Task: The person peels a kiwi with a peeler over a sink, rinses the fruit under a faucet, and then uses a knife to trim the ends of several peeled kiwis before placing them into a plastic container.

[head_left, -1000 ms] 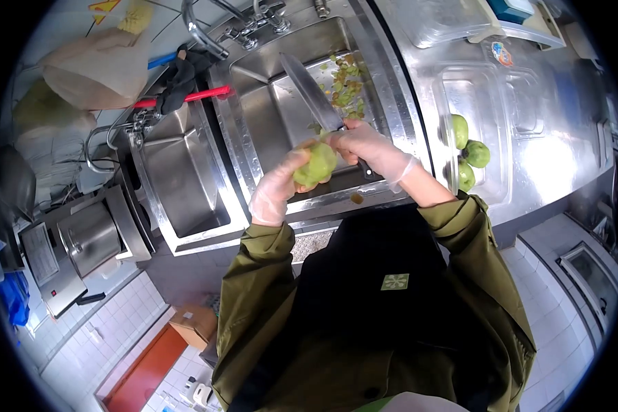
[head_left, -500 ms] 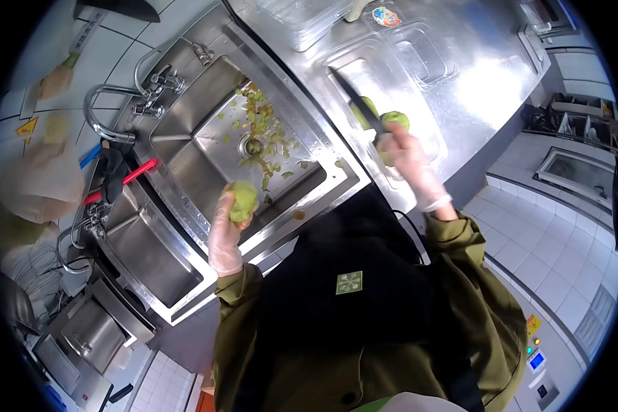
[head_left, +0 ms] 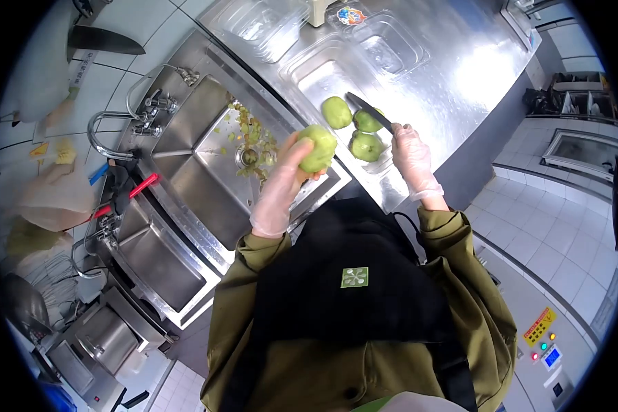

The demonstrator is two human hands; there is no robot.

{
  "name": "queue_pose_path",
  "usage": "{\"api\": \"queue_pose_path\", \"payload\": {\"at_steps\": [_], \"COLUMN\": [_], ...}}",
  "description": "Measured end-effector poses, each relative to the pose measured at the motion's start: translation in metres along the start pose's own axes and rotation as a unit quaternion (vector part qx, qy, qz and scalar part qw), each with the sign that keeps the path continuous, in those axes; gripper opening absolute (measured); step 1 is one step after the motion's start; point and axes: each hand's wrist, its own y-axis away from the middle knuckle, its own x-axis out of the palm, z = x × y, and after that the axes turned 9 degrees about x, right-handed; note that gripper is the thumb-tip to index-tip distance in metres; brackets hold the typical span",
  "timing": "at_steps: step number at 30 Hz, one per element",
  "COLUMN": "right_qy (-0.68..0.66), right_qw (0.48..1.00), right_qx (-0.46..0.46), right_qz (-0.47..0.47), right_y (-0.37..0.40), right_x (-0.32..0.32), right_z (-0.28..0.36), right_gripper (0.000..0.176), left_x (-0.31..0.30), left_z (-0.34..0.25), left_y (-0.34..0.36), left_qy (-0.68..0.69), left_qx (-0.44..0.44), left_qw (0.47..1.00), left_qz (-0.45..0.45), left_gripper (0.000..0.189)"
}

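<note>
My left hand, in a clear glove, holds a peeled green fruit over the right edge of the sink. My right hand, also gloved, grips a knife whose blade lies across three green fruits in a clear tray on the steel counter. Green peelings lie around the sink drain.
A second sink basin lies to the left, with taps and a red-handled tool at the back. More clear trays sit further along the counter. A tiled floor lies to the right.
My left hand has carried the peeled fruit from over the sink rightward towards the tray. The view has shifted, and the knife hand stays by the tray fruits.
</note>
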Motion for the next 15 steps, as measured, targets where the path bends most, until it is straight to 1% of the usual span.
{"api": "queue_pose_path", "payload": {"at_steps": [1,2,5,6,7,8,9,10,11,14,15], "right_qy": [0.007,0.013,0.020,-0.099,-0.215,-0.328,-0.455,-0.567,-0.660,-0.714,-0.739], "right_qw": [1.000,1.000,0.995,0.993,0.976,0.943,0.877,0.784,0.666,0.563,0.542], "right_qx": [-0.012,-0.024,-0.079,-0.055,-0.033,-0.009,0.031,0.069,0.104,0.098,0.096], "right_qz": [0.002,0.005,-0.059,-0.025,0.011,0.048,0.149,0.245,0.332,0.405,0.389], "right_y": [0.000,0.000,0.005,0.005,0.005,0.007,0.010,0.013,0.016,0.011,0.009], "right_x": [-0.002,-0.005,-0.019,-0.023,-0.028,-0.034,-0.046,-0.062,-0.070,-0.050,-0.045], "right_z": [-0.002,-0.003,0.004,0.009,0.017,0.025,0.034,0.044,0.049,0.051,0.051], "right_gripper": [0.027,0.026,0.028,0.029,0.030,0.032,0.035,0.038,0.041,0.046,0.043], "left_x": [0.001,0.002,0.009,0.011,0.014,0.018,0.024,0.033,0.040,0.053,0.059], "left_z": [0.005,0.010,0.018,0.018,0.018,0.019,0.018,0.016,0.016,0.023,0.024], "left_y": [-0.002,-0.004,-0.009,-0.009,-0.010,-0.008,-0.008,-0.010,-0.010,-0.005,-0.002], "left_qy": [-0.014,0.009,0.063,0.050,0.039,0.028,-0.065,-0.157,-0.248,-0.355,-0.326], "left_qx": [0.000,-0.004,-0.018,-0.029,-0.040,-0.051,-0.064,-0.076,-0.086,0.047,0.096], "left_qw": [1.000,1.000,0.997,0.998,0.998,0.998,0.996,0.985,0.965,0.934,0.940], "left_qz": [-0.012,-0.019,-0.033,-0.026,-0.020,-0.015,-0.012,-0.008,-0.004,0.002,-0.023], "left_gripper": [0.038,0.039,0.039,0.039,0.040,0.040,0.040,0.041,0.041,0.041,0.039]}}
